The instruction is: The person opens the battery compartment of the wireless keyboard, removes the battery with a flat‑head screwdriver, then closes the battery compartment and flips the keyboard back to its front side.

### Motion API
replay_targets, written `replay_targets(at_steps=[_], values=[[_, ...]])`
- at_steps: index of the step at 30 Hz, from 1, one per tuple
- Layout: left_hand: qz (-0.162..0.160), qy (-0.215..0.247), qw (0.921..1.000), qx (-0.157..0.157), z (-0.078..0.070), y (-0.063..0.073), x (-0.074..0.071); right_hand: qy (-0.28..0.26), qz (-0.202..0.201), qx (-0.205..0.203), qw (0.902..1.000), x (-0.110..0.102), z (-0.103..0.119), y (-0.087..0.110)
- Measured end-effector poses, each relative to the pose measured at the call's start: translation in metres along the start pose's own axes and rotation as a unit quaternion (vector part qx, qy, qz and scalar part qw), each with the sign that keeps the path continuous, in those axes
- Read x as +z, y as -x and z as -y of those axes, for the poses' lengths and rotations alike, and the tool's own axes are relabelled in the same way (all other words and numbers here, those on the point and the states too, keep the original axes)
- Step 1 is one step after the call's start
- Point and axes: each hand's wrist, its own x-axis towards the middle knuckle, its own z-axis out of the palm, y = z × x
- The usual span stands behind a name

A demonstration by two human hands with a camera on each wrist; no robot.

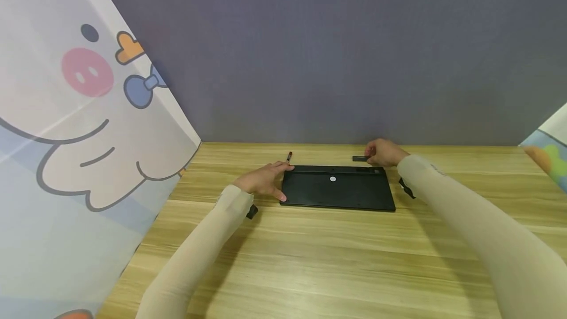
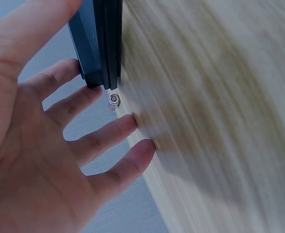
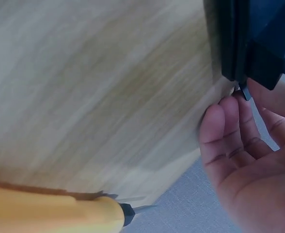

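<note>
A black keyboard (image 1: 336, 191) lies face down on the wooden table, a white round sticker on its underside and a slot uncovered near its back right. My left hand (image 1: 266, 179) rests at its left end, thumb near the front corner, fingers spread towards the back corner. In the left wrist view that hand's (image 2: 60, 141) fingertips touch the keyboard (image 2: 96, 43) and the table. Behind the keyboard, my right hand (image 1: 384, 152) pinches the end of a small black rectangular strip (image 1: 360, 158); the right wrist view mostly hides it. A battery (image 1: 289, 157) lies beyond the left fingers.
In the right wrist view a yellow-handled screwdriver (image 3: 55, 211) lies on the table; the right sleeve (image 1: 465, 215) hides it from the head view. A grey panel (image 1: 332, 63) rises behind the table, and a cartoon-printed panel (image 1: 88, 127) stands at the left.
</note>
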Motion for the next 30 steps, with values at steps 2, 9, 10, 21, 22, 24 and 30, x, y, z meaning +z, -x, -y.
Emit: replay_targets(at_steps=[2, 9, 10, 21, 22, 24, 30], values=[[0.000, 0.001, 1.0000, 0.000, 0.000, 0.000, 0.000, 0.000, -0.002, -0.001, 1.0000, 0.000, 0.000, 0.001], [0.003, 0.007, 1.0000, -0.004, -0.003, 0.000, 0.002, -0.006, -0.028, -0.046, 0.9985, -0.002, -0.009, 0.006], [0.003, 0.007, 1.0000, -0.006, -0.003, -0.001, 0.002, -0.010, -0.034, -0.053, 0.9980, -0.003, -0.010, 0.008], [0.005, 0.010, 0.9999, -0.009, -0.006, -0.001, -0.001, -0.071, 0.043, -0.099, 0.9916, -0.021, -0.007, 0.036], [0.005, 0.010, 0.9999, -0.009, -0.006, -0.001, -0.001, -0.068, 0.044, -0.104, 0.9913, -0.020, -0.008, 0.037], [0.005, 0.009, 0.9999, -0.010, -0.006, -0.001, -0.001, -0.066, 0.041, -0.112, 0.9906, -0.018, -0.008, 0.038], [0.005, 0.013, 0.9998, -0.015, -0.008, -0.001, 0.000, -0.042, 0.030, -0.136, 0.9893, -0.013, -0.008, 0.039]])
